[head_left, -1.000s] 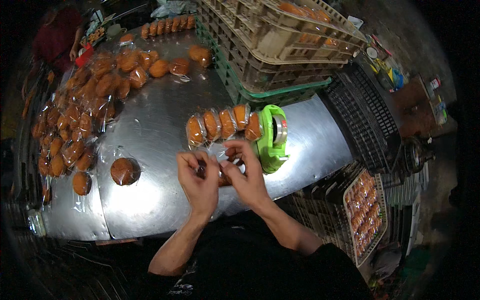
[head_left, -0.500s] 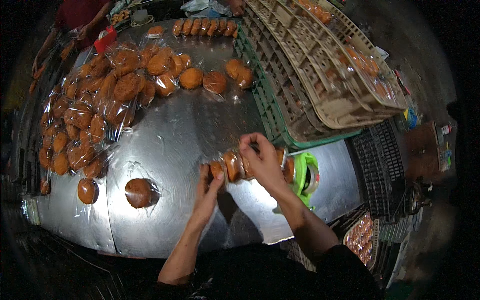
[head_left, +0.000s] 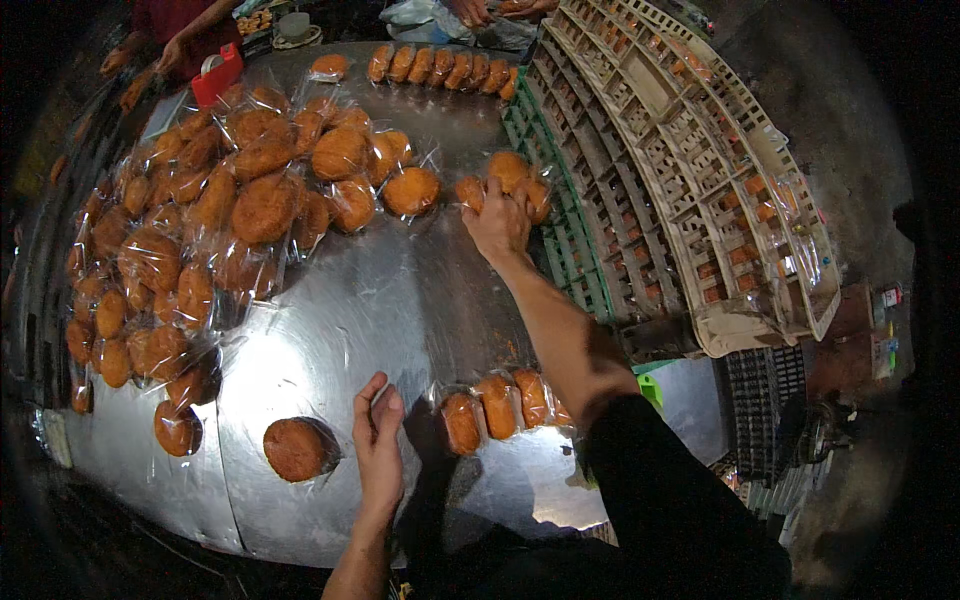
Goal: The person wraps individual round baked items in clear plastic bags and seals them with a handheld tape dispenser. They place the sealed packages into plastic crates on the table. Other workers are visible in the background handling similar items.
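My right hand (head_left: 498, 222) is stretched forward beside the green crate, its fingers curled down onto a browned round bun (head_left: 469, 192) in clear plastic wrap. Two more wrapped buns (head_left: 508, 172) lie against that hand, one beyond it and one at its right. My left hand (head_left: 380, 435) hovers over the near part of the metal table, fingers apart and holding nothing. To its right, a short row of wrapped buns (head_left: 497, 406) stands on edge, its right end hidden by my right arm. A single wrapped bun (head_left: 295, 449) lies flat to its left.
A large heap of wrapped buns (head_left: 265, 208) covers the table's left side. Stacked green (head_left: 560, 210) and beige crates (head_left: 720, 338) rise at the right. A red tape dispenser (head_left: 217, 76) and another bun row (head_left: 440, 68) are at the back. Other people's hands show at the far edge.
My right hand has left the near bun row and moved forward to the buns by the green crate. My left hand has let go of the row and opened. The view has shifted.
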{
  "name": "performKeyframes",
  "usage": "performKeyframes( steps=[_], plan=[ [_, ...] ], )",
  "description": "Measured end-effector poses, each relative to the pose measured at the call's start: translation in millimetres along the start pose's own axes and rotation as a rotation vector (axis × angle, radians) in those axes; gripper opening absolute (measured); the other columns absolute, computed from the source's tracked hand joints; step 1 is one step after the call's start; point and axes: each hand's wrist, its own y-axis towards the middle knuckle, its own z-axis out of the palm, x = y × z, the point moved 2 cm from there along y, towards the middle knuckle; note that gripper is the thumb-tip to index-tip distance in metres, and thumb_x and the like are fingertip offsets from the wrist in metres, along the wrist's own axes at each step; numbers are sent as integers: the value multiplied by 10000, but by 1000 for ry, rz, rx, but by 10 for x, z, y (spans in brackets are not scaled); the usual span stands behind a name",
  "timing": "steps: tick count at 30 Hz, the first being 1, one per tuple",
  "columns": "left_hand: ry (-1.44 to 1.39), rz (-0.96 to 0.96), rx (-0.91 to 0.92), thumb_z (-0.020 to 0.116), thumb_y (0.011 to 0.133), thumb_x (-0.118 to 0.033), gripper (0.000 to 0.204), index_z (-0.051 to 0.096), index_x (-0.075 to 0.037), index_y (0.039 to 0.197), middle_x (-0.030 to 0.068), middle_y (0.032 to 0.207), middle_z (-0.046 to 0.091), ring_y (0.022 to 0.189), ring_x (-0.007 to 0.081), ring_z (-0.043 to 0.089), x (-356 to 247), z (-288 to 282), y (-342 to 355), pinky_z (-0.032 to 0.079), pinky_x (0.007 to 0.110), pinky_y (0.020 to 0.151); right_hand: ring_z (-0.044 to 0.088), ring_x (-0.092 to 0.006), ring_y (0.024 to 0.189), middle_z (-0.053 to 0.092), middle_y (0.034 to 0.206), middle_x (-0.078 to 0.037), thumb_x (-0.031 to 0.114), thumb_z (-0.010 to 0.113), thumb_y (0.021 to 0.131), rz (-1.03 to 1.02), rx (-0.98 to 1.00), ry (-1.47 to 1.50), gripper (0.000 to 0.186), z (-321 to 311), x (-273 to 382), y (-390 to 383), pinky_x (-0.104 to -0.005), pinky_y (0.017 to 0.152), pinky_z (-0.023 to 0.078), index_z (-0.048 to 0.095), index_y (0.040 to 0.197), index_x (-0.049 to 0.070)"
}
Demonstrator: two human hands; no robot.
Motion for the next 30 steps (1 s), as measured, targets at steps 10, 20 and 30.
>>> performKeyframes(
  steps=[10, 20, 30],
  plan=[
    [-527, -13, 45, 416, 1027, -403, 431, 539, -5, 1136, 105, 1091, 609, 1018, 213, 590, -102, 559, -401, 460, 343, 910, 501, -233, 1183, 469, 1250, -147, 67, 746, 801, 76, 101, 1200, 572, -1542, 184, -2993, -391, 1015, 431, 384, 1241, 17],
    [67, 686, 126, 532, 990, -198, 248, 598, 32, 924, 155, 1029, 636, 935, 173, 601, -107, 786, -1706, 485, 301, 800, 568, -187, 930, 566, 1008, -113, 214, 637, 920, -70, -4, 1370, 239, -2476, -523, -3567, -356, 855, 464, 494, 959, 26],
    [-29, 573, 40, 458, 1027, -195, 288, 519, -23, 804, 39, 742, 538, 676, 88, 502, -140, 1021, -2109, 442, 250, 629, 624, -238, 932, 581, 990, -176, 134, 429, 1007, -244, 135, 1482, 118, -2736, -619, -3681, -396, 866, 521, 417, 1047, 24]
  ],
)
